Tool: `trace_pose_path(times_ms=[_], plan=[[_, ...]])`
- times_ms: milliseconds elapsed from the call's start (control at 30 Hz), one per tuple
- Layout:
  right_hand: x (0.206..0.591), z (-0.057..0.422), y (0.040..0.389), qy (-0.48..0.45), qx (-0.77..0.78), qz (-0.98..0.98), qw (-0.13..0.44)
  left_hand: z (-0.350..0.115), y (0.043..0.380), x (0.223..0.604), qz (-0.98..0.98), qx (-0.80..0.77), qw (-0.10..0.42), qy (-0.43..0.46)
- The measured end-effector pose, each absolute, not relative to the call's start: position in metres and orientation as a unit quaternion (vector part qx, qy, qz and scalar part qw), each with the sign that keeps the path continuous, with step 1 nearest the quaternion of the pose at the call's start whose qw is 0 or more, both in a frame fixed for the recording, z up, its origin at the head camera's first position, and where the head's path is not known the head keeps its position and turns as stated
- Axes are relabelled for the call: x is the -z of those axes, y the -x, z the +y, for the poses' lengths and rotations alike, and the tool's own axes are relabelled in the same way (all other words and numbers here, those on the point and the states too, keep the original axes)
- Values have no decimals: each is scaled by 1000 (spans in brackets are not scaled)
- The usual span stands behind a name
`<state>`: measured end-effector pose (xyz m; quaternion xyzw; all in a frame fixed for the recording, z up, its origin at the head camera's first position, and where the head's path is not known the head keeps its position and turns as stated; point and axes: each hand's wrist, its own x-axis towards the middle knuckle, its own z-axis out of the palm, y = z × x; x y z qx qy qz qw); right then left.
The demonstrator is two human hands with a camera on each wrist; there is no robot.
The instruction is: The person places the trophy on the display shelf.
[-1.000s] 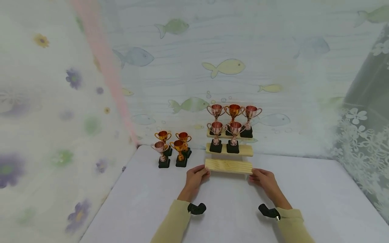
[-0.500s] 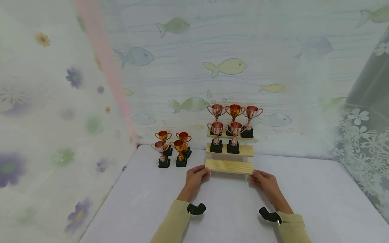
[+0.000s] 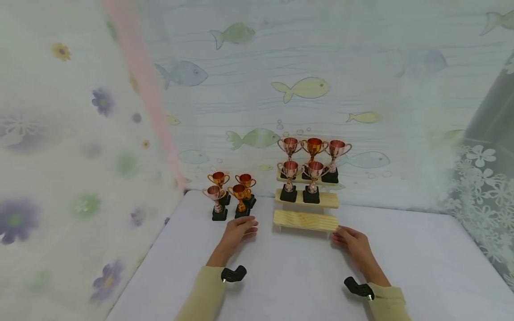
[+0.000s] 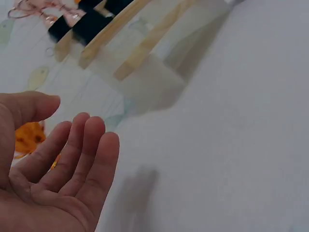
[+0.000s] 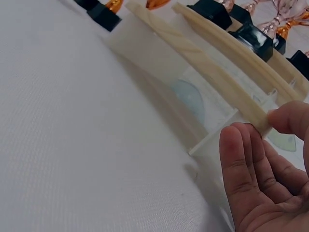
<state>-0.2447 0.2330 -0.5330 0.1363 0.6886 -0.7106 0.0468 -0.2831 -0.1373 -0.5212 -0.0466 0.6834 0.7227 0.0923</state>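
Note:
A three-step display stand carries small trophy cups. Its lowest wooden board [image 3: 305,220] is bare. Two pink trophies [image 3: 289,171] stand on the middle step, and two pink ones flank a gold trophy [image 3: 314,145] on the top. My right hand [image 3: 355,247] pinches the right end of the lowest board between thumb and fingers, as the right wrist view shows. My left hand [image 3: 234,234] is off the stand, holding nothing, its fingers loosely bent in the left wrist view. Just beyond it stands a gold trophy [image 3: 239,191] on a black base, which the hand nearly meets in the head view.
Next to that gold trophy are a pink trophy [image 3: 217,196] and two more gold ones behind, left of the stand. A white cloth [image 3: 297,276] covers the table. Fish-patterned fabric [image 3: 241,89] hangs behind the stand, and a flowered sheet [image 3: 80,178] hangs at the left.
My left hand has let go of the lowest board's left end and moved left toward the loose trophies. My right hand stays at the board's right end. The head view has shifted slightly.

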Motion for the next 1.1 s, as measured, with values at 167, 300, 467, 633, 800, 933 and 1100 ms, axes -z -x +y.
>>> trace_pose_path(times_ms=[167, 300, 467, 633, 800, 933, 1100], plan=[[535, 235, 244, -138, 716, 682, 48, -195, 275, 517, 786, -611, -76, 51], [534, 234, 242, -132, 726, 673, 46, -233, 276, 514, 825, -538, -132, 110], [536, 234, 243, -130, 731, 669, 39, -262, 300, 500, 803, -579, -95, 104], [538, 235, 246, -131, 732, 667, 40, -266, 325, 485, 765, -638, -75, 47], [540, 236, 247, -132, 735, 664, 41, -262, 340, 483, 772, -634, -50, 19], [541, 235, 248, -130, 737, 662, 40, -258, 345, 486, 778, -626, -44, 19], [542, 235, 249, -135, 735, 663, 40, -256, 348, 490, 781, -623, -48, 23]])
